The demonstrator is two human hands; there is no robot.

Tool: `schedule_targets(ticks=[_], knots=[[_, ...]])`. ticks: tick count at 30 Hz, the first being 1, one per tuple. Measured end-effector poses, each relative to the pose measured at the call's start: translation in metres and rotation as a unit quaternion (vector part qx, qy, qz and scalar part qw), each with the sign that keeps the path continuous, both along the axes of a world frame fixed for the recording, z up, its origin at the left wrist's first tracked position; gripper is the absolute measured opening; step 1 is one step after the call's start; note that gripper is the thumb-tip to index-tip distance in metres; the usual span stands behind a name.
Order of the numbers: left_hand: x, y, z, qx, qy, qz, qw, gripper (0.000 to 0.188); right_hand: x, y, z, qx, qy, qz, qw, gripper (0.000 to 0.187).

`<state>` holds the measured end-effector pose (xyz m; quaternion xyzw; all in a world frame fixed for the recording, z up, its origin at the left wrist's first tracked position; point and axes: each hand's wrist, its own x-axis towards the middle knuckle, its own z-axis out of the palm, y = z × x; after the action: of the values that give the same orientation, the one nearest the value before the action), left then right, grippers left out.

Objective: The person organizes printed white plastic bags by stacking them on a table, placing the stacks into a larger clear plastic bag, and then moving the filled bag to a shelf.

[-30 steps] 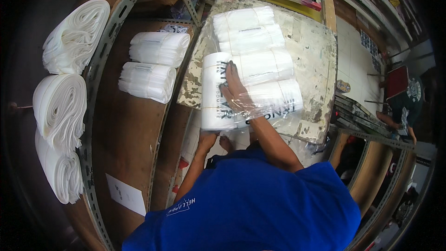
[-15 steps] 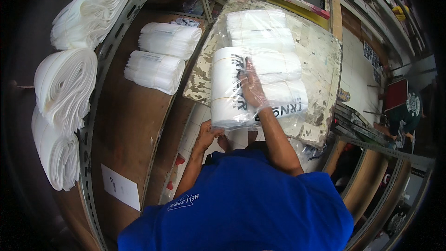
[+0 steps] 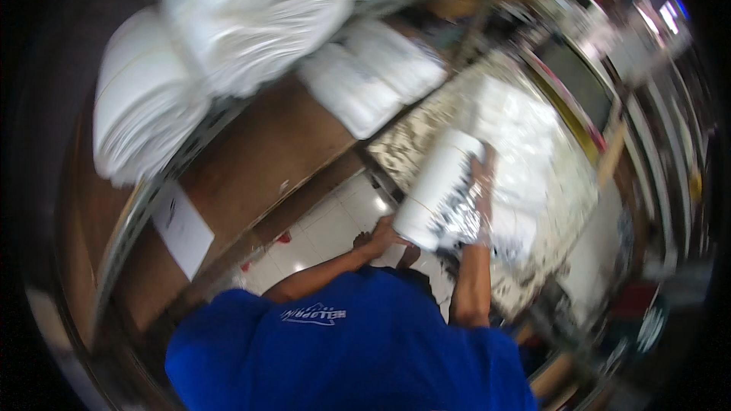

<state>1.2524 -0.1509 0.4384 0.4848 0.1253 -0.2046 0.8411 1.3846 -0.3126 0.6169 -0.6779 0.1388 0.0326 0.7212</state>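
Note:
A white roll of plastic bags (image 3: 439, 186) with dark print lies tilted at the left of the table, with loose clear plastic (image 3: 461, 217) around it. My right hand (image 3: 483, 183) lies along the roll's right side, fingers stretched out, with clear film over the hand and wrist. At the roll's near end, my left hand (image 3: 382, 236) is closed at its lower corner; blur hides exactly what the fingers pinch. Further white rolls in clear wrap (image 3: 518, 137) lie beside it on the worn, paint-flaked table (image 3: 567, 209).
To the left, a brown shelf (image 3: 259, 160) carries white bundles (image 3: 373, 72) and a sheet of paper (image 3: 183, 228). Large white rolls (image 3: 251, 19) sit on a higher shelf behind a metal rail. A framed screen (image 3: 571, 80) stands at the table's far edge.
The view has swung, so the table and shelf appear rotated and blurred. My hands stay at the printed roll, my right hand along its side and my left at its near end.

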Motion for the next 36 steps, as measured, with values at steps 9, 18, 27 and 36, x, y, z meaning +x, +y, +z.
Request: schedule_targets(ticks=[9,18,27,36], knots=[[-0.02,-0.014,-0.008,-0.348,0.198,-0.008,0.916,0.049,0.015,-0.061,-0.111,-0.051,-0.211,-0.032,0.976,0.039],[-0.015,0.003,0.019,-0.461,0.172,-0.14,0.859,0.064,-0.017,-0.054,-0.061,-0.072,-0.085,-0.056,0.992,0.054],[0.005,0.009,0.027,-0.336,0.113,-0.155,0.922,0.068,-0.021,-0.048,-0.047,-0.085,-0.143,-0.089,0.982,0.029],[0.039,0.021,0.01,-0.142,0.093,-0.236,0.957,0.049,-0.083,-0.043,-0.058,-0.306,-0.157,-0.013,0.939,0.082]])
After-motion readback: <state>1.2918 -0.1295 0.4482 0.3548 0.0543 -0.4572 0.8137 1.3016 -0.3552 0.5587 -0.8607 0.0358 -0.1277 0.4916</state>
